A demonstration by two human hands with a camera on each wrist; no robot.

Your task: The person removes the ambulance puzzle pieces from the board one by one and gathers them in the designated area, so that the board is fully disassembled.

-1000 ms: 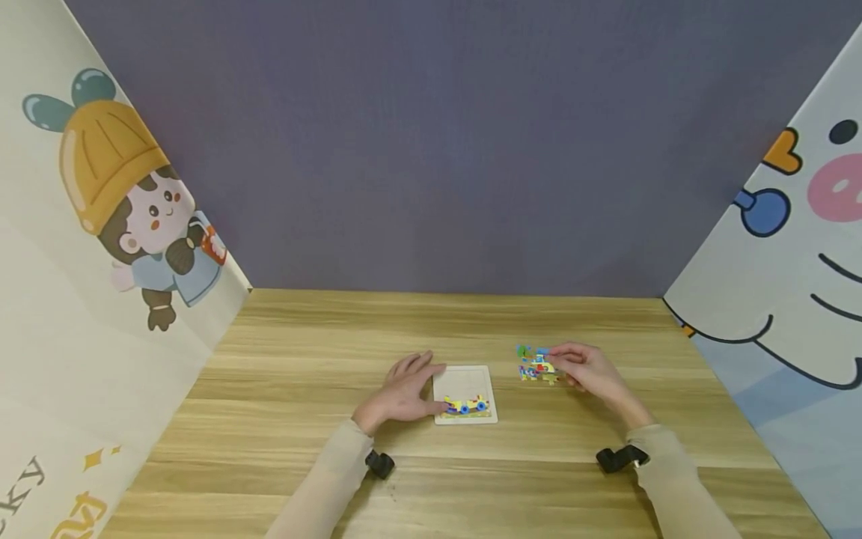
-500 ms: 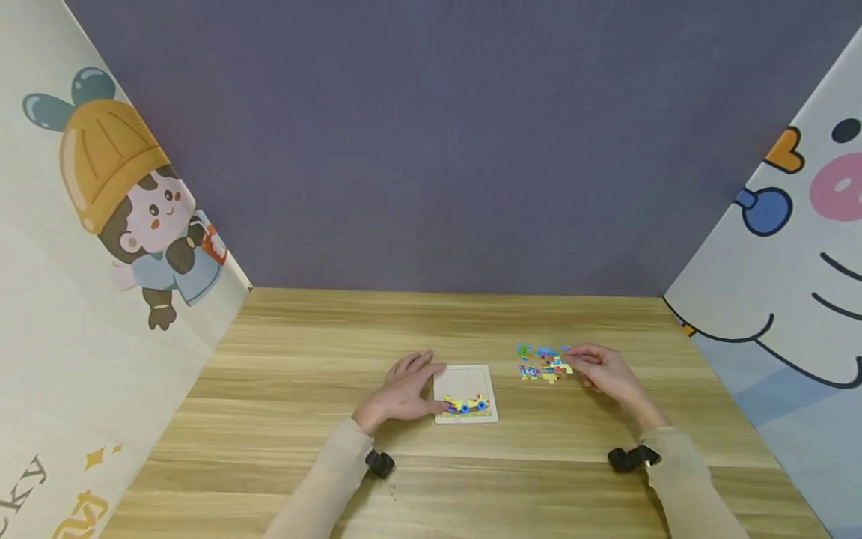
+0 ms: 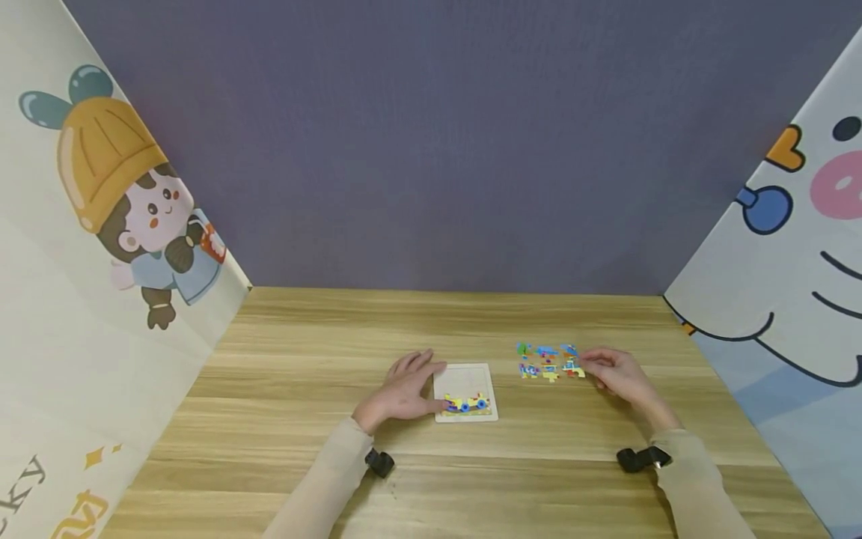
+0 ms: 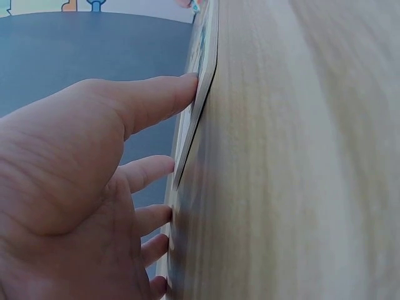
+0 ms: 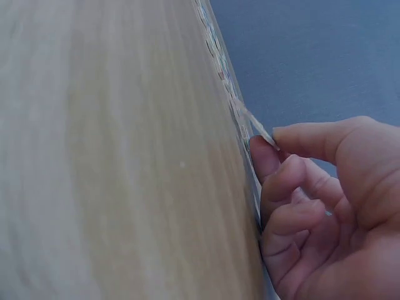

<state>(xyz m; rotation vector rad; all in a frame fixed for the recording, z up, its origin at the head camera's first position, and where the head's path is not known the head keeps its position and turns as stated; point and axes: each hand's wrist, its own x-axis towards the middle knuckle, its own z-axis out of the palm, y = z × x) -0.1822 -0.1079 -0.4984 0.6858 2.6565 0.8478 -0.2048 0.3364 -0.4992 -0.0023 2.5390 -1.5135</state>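
My left hand [image 3: 402,391] lies at the left side of a square white puzzle board [image 3: 461,379]. Its thumb [image 4: 165,97] rests on the board and the forefinger touches the corner, fingers spread. Joined pieces with a yellow and blue vehicle picture [image 3: 467,404] fill the board's near part. To the right, my right hand [image 3: 621,376] pinches a jigsaw piece [image 3: 573,367] between thumb and forefinger. In the right wrist view that piece [image 5: 257,130] is tilted, one edge low at the other pieces. Several loose jigsaw pieces [image 3: 548,351] lie in two rows beside it.
The wooden tabletop [image 3: 431,479] runs back to a dark grey panel [image 3: 458,150]. White side panels with cartoon pictures stand at left [image 3: 54,299] and right [image 3: 761,262]. A black wrist camera [image 3: 381,464] sits on the left sleeve, another [image 3: 643,458] on the right.
My right hand has moved to the right with the pinched jigsaw piece, uncovering pieces of both rows. The left hand and the board have stayed put.
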